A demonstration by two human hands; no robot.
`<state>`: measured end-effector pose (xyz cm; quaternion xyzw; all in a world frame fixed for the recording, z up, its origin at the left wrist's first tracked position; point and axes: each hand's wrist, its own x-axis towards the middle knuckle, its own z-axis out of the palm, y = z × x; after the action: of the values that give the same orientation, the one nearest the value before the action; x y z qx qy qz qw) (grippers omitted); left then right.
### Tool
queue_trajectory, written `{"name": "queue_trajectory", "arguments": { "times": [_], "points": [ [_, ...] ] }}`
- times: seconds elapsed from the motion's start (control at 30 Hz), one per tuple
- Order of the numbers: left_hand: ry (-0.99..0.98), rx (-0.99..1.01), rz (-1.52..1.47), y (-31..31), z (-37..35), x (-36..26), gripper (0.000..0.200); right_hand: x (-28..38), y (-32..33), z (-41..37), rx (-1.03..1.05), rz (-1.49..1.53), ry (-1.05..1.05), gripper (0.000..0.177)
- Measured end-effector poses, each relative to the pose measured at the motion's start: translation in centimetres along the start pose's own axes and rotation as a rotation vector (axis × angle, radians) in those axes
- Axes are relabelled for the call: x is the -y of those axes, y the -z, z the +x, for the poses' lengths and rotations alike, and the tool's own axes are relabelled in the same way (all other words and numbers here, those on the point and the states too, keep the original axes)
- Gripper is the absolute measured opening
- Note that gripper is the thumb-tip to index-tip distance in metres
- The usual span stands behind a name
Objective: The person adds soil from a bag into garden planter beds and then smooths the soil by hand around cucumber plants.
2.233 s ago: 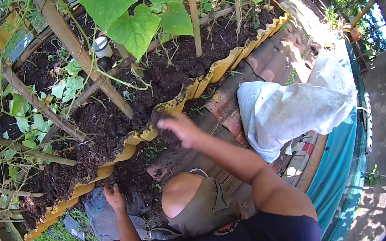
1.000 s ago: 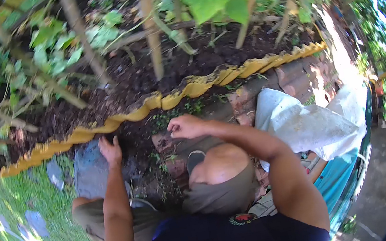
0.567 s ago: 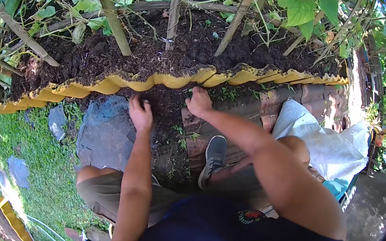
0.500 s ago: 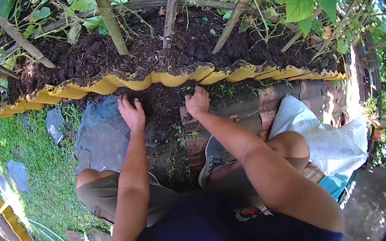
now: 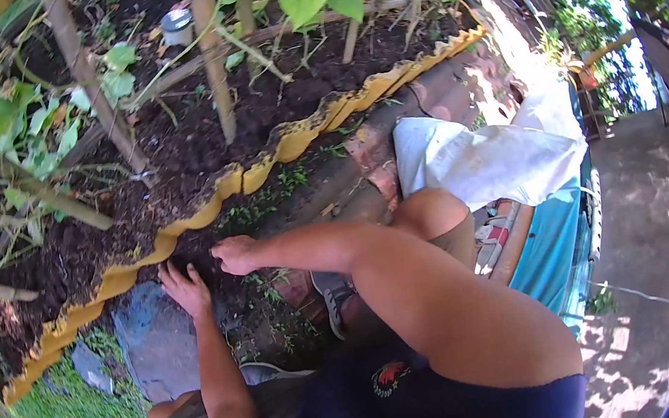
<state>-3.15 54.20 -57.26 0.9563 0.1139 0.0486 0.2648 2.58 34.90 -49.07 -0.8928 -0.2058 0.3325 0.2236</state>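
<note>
My left hand rests with its fingers spread on dark soil, at the edge of a grey-blue stone slab and just below the yellow corrugated edging. Close by on the right, my right hand is held low over the same strip of soil, fingers curled together. Whatever those fingers may hold is too small or hidden to make out. Small green weeds grow between the right hand and the edging.
Behind the edging, wooden stakes and leafy vines rise from the bed, with a small white container among them. Curved reddish tiles run to the right. A white sack lies beside a teal sheet.
The view has swung to the right and tilted, so the edging now runs diagonally. My right hand has come closer to the left, its fingers curled. My left hand stays by the slab.
</note>
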Motion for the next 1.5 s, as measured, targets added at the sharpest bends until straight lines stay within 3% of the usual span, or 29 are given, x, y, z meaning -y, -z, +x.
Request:
{"name": "queue_trajectory", "arguments": {
  "times": [0.1,0.13,0.17,0.27,0.33,0.37,0.43,0.5,0.57,0.63,0.8,0.87,1.03,1.13,1.23,1.4,1.5],
  "points": [
    [0.100,0.044,0.155,-1.2,0.2,-0.8,0.069,-1.6,7.1,-2.4,0.373,-0.179,-0.104,0.035],
    [0.119,0.075,0.191,-1.6,0.2,-1.1,0.070,-4.4,7.4,-2.6,0.346,-0.209,-0.091,0.035],
    [0.056,0.092,0.156,-2.3,-0.1,-0.9,0.069,-6.4,9.1,-3.0,0.452,-0.333,-0.064,0.038],
    [0.009,0.165,0.075,-2.7,-0.9,-2.9,0.066,-15.6,12.1,-5.5,0.484,-0.415,-0.242,0.040],
    [0.000,0.129,-0.063,-1.8,-0.7,-3.0,0.059,-22.2,14.9,-7.0,0.713,-0.532,-0.312,0.041],
    [-0.004,0.098,-0.058,0.0,-0.1,-3.8,0.058,-22.8,18.8,-9.5,0.767,-0.376,-0.523,0.039],
    [-0.034,0.050,-0.057,0.9,0.2,-3.4,0.055,-28.3,23.4,-13.1,0.795,-0.326,-0.696,0.033],
    [-0.018,0.024,-0.064,2.0,0.9,-0.7,0.052,-34.1,24.4,-18.8,0.180,-0.363,-0.738,0.028],
    [0.021,0.018,0.001,4.1,1.5,2.6,0.050,-42.2,23.9,-19.6,-0.472,-0.014,-1.125,0.037],
    [0.036,0.025,0.070,6.7,2.3,5.3,0.049,-46.4,24.0,-19.4,-0.921,0.102,-1.270,0.052],
    [0.206,0.092,-0.002,14.7,4.0,4.0,0.049,-50.1,26.0,-20.5,-1.128,0.299,-1.312,0.068],
    [0.211,0.113,0.001,16.1,4.2,4.3,0.049,-54.4,25.7,-20.5,-1.117,0.292,-1.267,0.083],
    [0.097,0.207,0.062,16.4,3.8,2.1,0.051,-58.1,27.1,-20.7,-0.849,0.257,-1.152,0.070],
    [0.042,0.253,0.137,15.1,3.9,1.6,0.051,-57.4,27.7,-20.0,-0.732,0.202,-1.297,0.056],
    [0.101,0.331,0.064,13.1,4.0,-1.9,0.055,-56.3,27.3,-19.3,-0.956,0.169,-1.319,0.029],
    [0.197,0.346,0.106,9.4,4.1,-1.2,0.065,-49.0,23.3,-15.4,-1.473,0.497,-1.281,0.033],
    [0.269,0.179,0.161,4.4,3.3,3.7,0.069,-40.3,18.8,-13.2,-1.500,0.597,-1.134,0.036]
  ]
}}
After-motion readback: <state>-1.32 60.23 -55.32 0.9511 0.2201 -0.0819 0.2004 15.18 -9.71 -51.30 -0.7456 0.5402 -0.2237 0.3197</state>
